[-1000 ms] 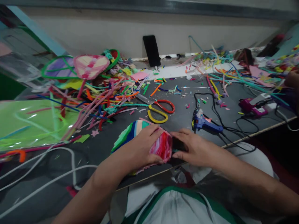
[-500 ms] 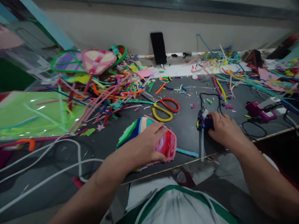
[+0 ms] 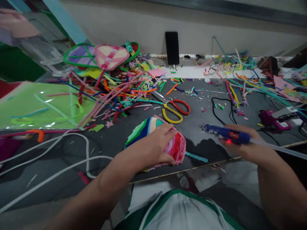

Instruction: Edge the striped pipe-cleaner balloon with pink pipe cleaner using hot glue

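Note:
My left hand (image 3: 158,142) rests over a striped pipe-cleaner piece (image 3: 177,147) and grips it, fingers across its top and thumb near its front edge. Green, blue, cream, red and pink stripes show around the hand. Raised off the table, my right hand (image 3: 242,150) is wrapped round a blue hot glue gun (image 3: 225,132) with a small red light. Its nozzle points left, and a clear glue stick (image 3: 278,148) sticks out behind. A light-blue twisted pipe cleaner (image 3: 196,157) lies just right of the striped piece. Scissors (image 3: 178,111) with red and yellow handles lie behind it.
Loose pipe cleaners (image 3: 115,92) pile up at the left beside a green plastic packet (image 3: 55,105). Pink and purple craft shapes (image 3: 111,57) lie on the pile. A black phone (image 3: 172,48) leans on the wall. White cables (image 3: 87,150) cross the left; a purple device (image 3: 273,120) sits right.
My right hand has lifted the glue gun off the table and turned it, so the nozzle now points left. My left hand stays on the striped piece. The view has shifted slightly.

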### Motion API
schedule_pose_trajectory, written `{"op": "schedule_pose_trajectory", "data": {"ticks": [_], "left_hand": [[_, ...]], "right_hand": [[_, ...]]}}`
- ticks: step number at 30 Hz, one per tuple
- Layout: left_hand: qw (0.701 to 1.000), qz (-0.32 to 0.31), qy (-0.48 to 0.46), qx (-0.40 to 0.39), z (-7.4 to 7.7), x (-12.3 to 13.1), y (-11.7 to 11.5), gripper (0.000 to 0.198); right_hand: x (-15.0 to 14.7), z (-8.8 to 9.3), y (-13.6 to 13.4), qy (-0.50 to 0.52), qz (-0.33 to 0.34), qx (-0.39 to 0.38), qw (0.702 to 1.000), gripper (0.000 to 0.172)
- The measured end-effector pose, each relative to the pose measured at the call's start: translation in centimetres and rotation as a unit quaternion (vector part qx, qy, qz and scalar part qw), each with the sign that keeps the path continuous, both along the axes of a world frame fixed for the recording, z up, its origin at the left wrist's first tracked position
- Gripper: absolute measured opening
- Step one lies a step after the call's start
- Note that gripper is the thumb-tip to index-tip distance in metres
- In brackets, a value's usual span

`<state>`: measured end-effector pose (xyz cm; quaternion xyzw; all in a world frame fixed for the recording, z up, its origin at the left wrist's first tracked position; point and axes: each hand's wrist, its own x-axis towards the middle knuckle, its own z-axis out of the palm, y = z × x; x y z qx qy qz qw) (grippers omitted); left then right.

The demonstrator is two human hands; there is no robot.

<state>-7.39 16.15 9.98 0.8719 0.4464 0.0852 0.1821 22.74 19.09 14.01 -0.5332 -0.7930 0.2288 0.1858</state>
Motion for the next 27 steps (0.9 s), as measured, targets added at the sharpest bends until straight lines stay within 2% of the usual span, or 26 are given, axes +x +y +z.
{"op": "schedule_pose_trajectory", "data": {"ticks": [3, 6, 10, 16, 27], "left_hand": [[1.000, -0.002, 0.004, 0.001, 0.1, 0.0, 0.0, 0.090], [1.000, -0.001, -0.002, 0.001, 0.0, -0.1, 0.0, 0.090], [1.000, -0.010, -0.019, 0.011, -0.3, -0.2, 0.0, 0.091], [1.000, -0.008, -0.027, -0.002, -0.1, -0.2, 0.0, 0.093], [0.999, -0.010, -0.041, 0.003, 0.0, -0.3, 0.0, 0.091]], "right_hand": [[-1.1, -0.7, -0.6, -0.034, 0.109, -0.033, 0.993, 0.009], [-1.9, -1.5, -1.0, -0.044, 0.152, -0.019, 0.987, 0.009], [-2.9, -2.4, -1.3, -0.076, 0.157, 0.029, 0.984, 0.009], [-3.6, -3.2, -1.4, -0.145, 0.163, 0.056, 0.974, 0.006], [-3.9, -3.7, -1.0, -0.172, 0.161, 0.113, 0.965, 0.009]]}}
